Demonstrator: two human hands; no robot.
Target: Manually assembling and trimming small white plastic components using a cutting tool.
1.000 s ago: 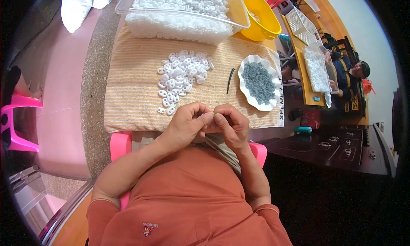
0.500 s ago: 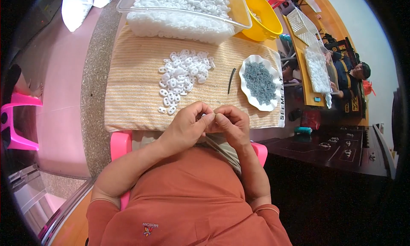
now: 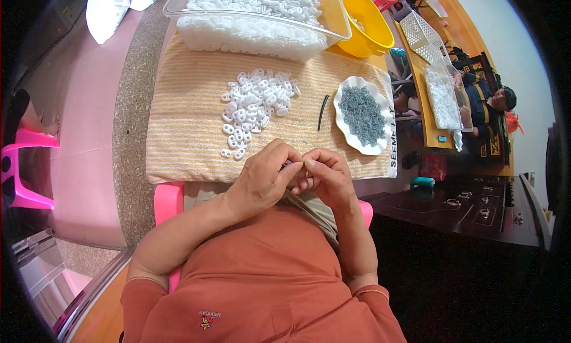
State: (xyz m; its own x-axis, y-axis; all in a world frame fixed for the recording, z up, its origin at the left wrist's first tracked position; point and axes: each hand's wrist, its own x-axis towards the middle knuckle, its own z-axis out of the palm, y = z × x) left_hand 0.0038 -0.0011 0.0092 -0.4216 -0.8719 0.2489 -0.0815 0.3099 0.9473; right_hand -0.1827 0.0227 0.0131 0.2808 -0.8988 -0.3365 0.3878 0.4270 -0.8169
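Right hand point(image 3: 333, 179) sits slightly further right; both grips pinched closed (contents hidden, can't tell). White two-holed pieces point(image 3: 251, 109) lie ahead-left, pile's long axis slanting toward the nearer left hand point(image 3: 257, 179).

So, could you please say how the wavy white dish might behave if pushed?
The dish would probably drag, as the towel beneath looks textured. Its broad shape suggests little tipping, though the loose grey pieces might spill.
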